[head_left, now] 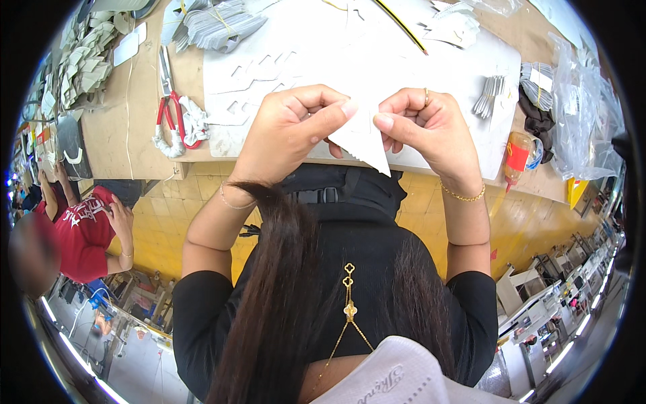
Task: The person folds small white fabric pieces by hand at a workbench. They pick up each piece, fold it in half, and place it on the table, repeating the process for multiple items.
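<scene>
Tan worktable [108, 145], hands [288, 128] pinching white pointed piece [367, 145], red-handled shears [166, 84] at left

Rm over sheet [313, 60], shears [169, 95] L, btl [517, 156] R

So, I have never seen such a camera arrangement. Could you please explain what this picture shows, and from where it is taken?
There is no machine here, only a person's bare hands. A wide fisheye camera on the person's head looks down, so straight edges bend near the rim. The bare left hand pinches a thin white pointed piece with a jagged edge. The bare right hand has its fingertips at the piece's right side; their exact grip is unclear. On the light-brown table lie a large white sheet, red-handled metal scissors partly wrapped in white, a slim yellow-and-black pencil and a tied bundle of flat grey pieces.
</scene>
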`<action>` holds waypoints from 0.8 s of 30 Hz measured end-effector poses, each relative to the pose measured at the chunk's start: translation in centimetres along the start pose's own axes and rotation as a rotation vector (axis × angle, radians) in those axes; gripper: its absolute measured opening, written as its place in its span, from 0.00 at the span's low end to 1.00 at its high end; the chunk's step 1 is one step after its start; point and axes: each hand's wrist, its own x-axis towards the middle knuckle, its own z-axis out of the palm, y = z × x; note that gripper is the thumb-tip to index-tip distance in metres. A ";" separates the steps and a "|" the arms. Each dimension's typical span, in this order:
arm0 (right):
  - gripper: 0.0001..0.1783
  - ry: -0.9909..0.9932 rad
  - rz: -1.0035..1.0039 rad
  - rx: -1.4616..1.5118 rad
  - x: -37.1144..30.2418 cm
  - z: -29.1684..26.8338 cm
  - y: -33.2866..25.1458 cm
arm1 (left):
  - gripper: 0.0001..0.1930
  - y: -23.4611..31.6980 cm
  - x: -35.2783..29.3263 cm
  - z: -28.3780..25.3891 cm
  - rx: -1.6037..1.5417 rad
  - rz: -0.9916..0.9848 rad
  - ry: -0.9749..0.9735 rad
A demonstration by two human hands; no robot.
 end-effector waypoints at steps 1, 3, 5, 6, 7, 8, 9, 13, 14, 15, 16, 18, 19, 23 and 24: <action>0.13 0.004 -0.007 0.012 0.0 0.1 0.0 | 0.11 0.1 -0.1 -0.1 0.011 -0.001 0.000; 0.12 -0.010 0.000 0.026 0.0 0.1 -0.1 | 0.10 0.1 -0.1 -0.1 0.009 -0.002 0.006; 0.12 -0.013 0.003 0.037 0.0 0.1 -0.3 | 0.10 0.1 -0.1 -0.2 -0.027 0.006 0.011; 0.11 -0.010 0.003 0.041 0.0 0.1 -0.3 | 0.09 0.2 -0.1 -0.2 -0.081 -0.018 0.023; 0.11 -0.008 -0.013 0.048 -0.1 0.2 -0.4 | 0.09 0.2 -0.1 -0.3 -0.145 -0.036 0.029; 0.11 -0.005 -0.009 0.049 -0.1 0.2 -0.4 | 0.08 0.2 -0.1 -0.3 -0.197 -0.040 0.031; 0.11 -0.004 -0.021 0.053 -0.2 0.3 -0.5 | 0.08 0.2 0.0 -0.2 -0.164 -0.033 0.031; 0.11 0.007 -0.061 0.049 -0.2 0.6 -0.7 | 0.06 -0.2 0.1 0.3 -0.057 0.008 0.026; 0.11 0.011 -0.047 0.041 -0.3 0.7 -0.7 | 0.06 -0.2 0.1 0.3 -0.048 0.011 0.030; 0.11 0.013 -0.048 0.038 -0.3 0.8 -0.8 | 0.06 -0.2 0.1 0.3 -0.054 0.010 0.034; 0.11 0.016 -0.049 0.034 -0.3 0.9 -0.8 | 0.05 -0.3 0.1 0.3 -0.061 0.013 0.041; 0.10 0.009 -0.041 0.028 -0.4 0.9 -0.9 | 0.05 -0.3 0.1 0.3 -0.066 0.014 0.049; 0.10 0.005 -0.037 0.025 -0.4 0.9 -0.9 | 0.04 -0.3 0.2 0.3 -0.064 0.013 0.050; 0.10 -0.001 -0.032 0.036 -0.5 1.0 -0.9 | 0.03 -0.4 0.1 0.3 -0.048 0.027 0.063; 0.10 -0.003 -0.032 0.036 -0.5 1.0 -0.9 | 0.02 -0.4 0.0 0.3 -0.040 0.008 0.071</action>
